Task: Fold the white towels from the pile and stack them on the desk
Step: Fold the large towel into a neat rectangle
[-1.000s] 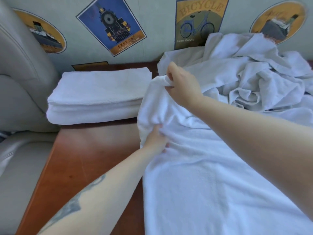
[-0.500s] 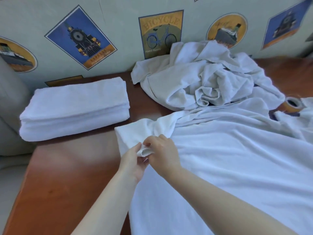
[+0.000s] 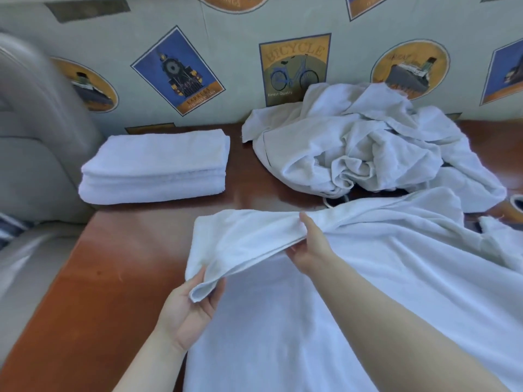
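Upholstery of a grey chair (image 3: pixel 34 154) fills the far left of my view, well to the left of both hands. Up and to the left of my left hand (image 3: pixel 188 309) sits the stack of folded towels (image 3: pixel 155 168), squared off on the wooden desk (image 3: pixel 93 278) and backed against the wall with its train, bicycle and ship posters (image 3: pixel 294 69). Bare desk wood lies between that stack and the hand.

My left hand is palm up, with the thumb on top and the fingers curled underneath, pinching the near-left corner of the white towel (image 3: pixel 283 321) that is spread in front of me. The corner is lifted off the desk, and a doubled band of the towel's edge runs from there up and to the right.

My right hand (image 3: pixel 311 244) grips the other end of that band, thumb over the top and fingers tucked under the cloth, so the edge hangs taut between the two hands. Below and to the right of both hands the towel lies flat across the desk, running under my right forearm.

Beyond my right hand, against the wall, is the pile of unfolded towels (image 3: pixel 368 148), rumpled and touching the far edge of the spread towel. A small round object (image 3: pixel 516 206) shows at the far right edge; I cannot tell what it is.
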The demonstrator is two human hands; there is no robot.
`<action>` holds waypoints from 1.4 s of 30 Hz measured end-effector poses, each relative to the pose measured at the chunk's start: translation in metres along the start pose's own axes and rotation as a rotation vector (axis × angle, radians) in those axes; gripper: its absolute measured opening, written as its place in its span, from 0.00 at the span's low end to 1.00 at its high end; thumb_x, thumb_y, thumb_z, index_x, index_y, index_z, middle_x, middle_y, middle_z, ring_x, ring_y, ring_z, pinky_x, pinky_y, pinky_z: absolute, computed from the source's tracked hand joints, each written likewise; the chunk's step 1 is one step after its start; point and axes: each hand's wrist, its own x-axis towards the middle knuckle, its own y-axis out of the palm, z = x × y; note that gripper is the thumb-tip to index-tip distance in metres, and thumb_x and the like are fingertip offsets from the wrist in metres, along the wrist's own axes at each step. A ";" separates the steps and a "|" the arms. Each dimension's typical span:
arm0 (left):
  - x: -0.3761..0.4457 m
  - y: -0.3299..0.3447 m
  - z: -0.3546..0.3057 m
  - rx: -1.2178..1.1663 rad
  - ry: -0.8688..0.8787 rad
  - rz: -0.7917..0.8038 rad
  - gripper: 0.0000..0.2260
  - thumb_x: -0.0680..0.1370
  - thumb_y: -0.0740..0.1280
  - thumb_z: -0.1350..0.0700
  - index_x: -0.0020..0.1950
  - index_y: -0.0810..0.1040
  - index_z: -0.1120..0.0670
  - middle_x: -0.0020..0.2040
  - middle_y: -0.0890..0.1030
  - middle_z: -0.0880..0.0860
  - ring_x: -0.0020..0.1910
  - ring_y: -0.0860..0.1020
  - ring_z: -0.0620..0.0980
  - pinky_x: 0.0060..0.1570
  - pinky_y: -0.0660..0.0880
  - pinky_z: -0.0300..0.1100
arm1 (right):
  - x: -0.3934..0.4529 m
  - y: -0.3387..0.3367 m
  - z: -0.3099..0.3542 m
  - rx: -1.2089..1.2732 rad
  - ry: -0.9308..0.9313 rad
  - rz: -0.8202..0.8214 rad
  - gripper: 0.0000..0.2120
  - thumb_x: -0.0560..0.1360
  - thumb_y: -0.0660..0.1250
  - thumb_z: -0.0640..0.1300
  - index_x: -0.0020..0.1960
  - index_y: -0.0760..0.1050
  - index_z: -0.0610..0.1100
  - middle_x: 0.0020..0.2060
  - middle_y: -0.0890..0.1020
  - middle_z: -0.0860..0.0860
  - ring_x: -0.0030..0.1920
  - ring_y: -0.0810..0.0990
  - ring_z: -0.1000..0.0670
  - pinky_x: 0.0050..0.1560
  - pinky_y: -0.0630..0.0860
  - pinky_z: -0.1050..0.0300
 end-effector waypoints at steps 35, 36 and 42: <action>0.011 0.089 0.122 0.242 -0.188 0.021 0.16 0.82 0.61 0.54 0.61 0.75 0.66 0.53 0.81 0.63 0.53 0.79 0.57 0.60 0.74 0.47 | -0.063 -0.095 -0.028 -0.194 -0.214 0.090 0.13 0.72 0.67 0.30 0.55 0.77 0.37 0.45 0.86 0.42 0.45 0.86 0.44 0.41 0.81 0.58; 0.012 0.091 0.123 0.240 -0.155 0.018 0.13 0.82 0.61 0.58 0.60 0.74 0.67 0.51 0.80 0.63 0.52 0.79 0.57 0.59 0.75 0.46 | -0.063 -0.098 -0.025 -0.182 -0.199 0.098 0.13 0.73 0.66 0.31 0.56 0.77 0.38 0.46 0.86 0.43 0.46 0.86 0.44 0.42 0.81 0.57; 0.016 0.098 0.119 0.179 0.006 -0.027 0.05 0.79 0.65 0.65 0.51 0.79 0.59 0.44 0.86 0.54 0.41 0.85 0.47 0.40 0.82 0.39 | -0.036 -0.088 0.059 0.016 -0.141 -0.009 0.13 0.76 0.68 0.36 0.60 0.75 0.40 0.47 0.83 0.47 0.43 0.82 0.50 0.34 0.78 0.58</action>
